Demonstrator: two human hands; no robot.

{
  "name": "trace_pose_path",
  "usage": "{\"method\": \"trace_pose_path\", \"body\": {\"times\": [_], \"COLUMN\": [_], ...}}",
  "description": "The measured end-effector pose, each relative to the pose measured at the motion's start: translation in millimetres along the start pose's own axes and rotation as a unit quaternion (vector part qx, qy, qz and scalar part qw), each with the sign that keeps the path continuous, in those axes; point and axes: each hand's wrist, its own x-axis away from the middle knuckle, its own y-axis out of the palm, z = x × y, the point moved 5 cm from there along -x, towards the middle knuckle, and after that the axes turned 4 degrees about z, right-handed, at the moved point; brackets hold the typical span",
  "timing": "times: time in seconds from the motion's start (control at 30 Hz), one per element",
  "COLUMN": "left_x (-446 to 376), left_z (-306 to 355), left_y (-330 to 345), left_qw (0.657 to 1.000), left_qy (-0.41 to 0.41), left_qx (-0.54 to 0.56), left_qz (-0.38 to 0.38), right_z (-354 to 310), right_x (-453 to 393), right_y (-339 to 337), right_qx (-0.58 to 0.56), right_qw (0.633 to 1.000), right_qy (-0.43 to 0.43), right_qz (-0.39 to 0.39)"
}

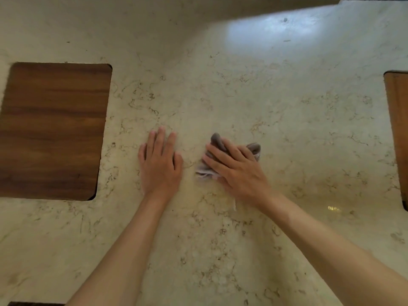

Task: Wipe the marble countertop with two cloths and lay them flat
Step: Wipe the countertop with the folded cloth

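Wiping | grey cloth pressed under right hand, fingers straight, spread | left hand flat-fingered, right of wooden board | even pressure advised

Lg dark wood panel, rounded corners, grain running across. Far to its right, at frame edge: 2nd wood panel, lighter, partly cut off. Below lg panel, btm edge: dark wood sliver.

left: dark wooden board | right edge: second wooden board — partly cut off | upper right: bright glare
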Motion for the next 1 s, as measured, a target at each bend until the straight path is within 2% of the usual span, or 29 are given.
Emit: {"method": "trace_pose_path", "body": {"times": [0.07, 0.1, 0.23, 0.27, 0.33, 0.4, 0.5, 0.63, 0.73, 0.8, 0.83, 0.87, 0.93, 1.0], "left_x": [2, 3, 7, 16, 59, 137, 233, 242, 241, 241, 241, 241, 241, 243], "left_z": [-1, -2, 0, 2, 5, 16, 24, 24, 27, 26, 26, 26, 25, 25], "left_y": [1, 1, -1, -4, -12, -16, -8, -1, -2, -2, -2, -2, -1, -2], "left_qw": [1.000, 1.000, 0.999, 0.999, 0.999, 1.000, 0.995, 0.994, 0.995, 0.995, 0.995, 0.996, 0.996, 0.996], "left_qy": [0.001, 0.002, 0.003, 0.003, -0.004, 0.020, 0.053, 0.036, 0.038, 0.038, 0.038, 0.038, 0.036, 0.034], "left_qx": [0.010, 0.012, 0.019, 0.028, 0.039, 0.012, -0.031, -0.059, -0.058, -0.057, -0.056, -0.054, -0.049, -0.049], "left_qz": [-0.002, -0.004, -0.030, -0.032, -0.020, -0.022, -0.073, -0.084, -0.079, -0.075, -0.070, -0.066, -0.063, -0.064], "right_z": [17, 34, 82, 77, 66, 63, 59, -1, -61, -70, -59, -40, 16, 80], "right_x": [25, 29, -7, -17, -28, -25, -18, -3, 39, 64, 71, 76, 96, 137], "right_y": [-6, -10, -23, -21, -15, -13, -16, -12, -2, 0, -1, -5, -18, -34], "right_qx": [0.015, 0.030, 0.014, 0.016, 0.017, 0.014, 0.019, -0.025, -0.078, -0.072, -0.056, -0.045, -0.039, -0.019], "right_qw": [0.999, 0.999, 0.979, 0.972, 0.968, 0.973, 0.973, 0.985, 0.993, 0.992, 0.993, 0.996, 0.988, 0.941], "right_qy": [-0.048, -0.027, 0.202, 0.235, 0.248, 0.231, 0.231, 0.166, 0.043, -0.047, -0.055, -0.023, 0.145, 0.337], "right_qz": [-0.021, -0.020, 0.026, 0.029, 0.027, 0.020, 0.014, -0.034, -0.076, -0.094, -0.094, -0.080, -0.025, 0.010]}}
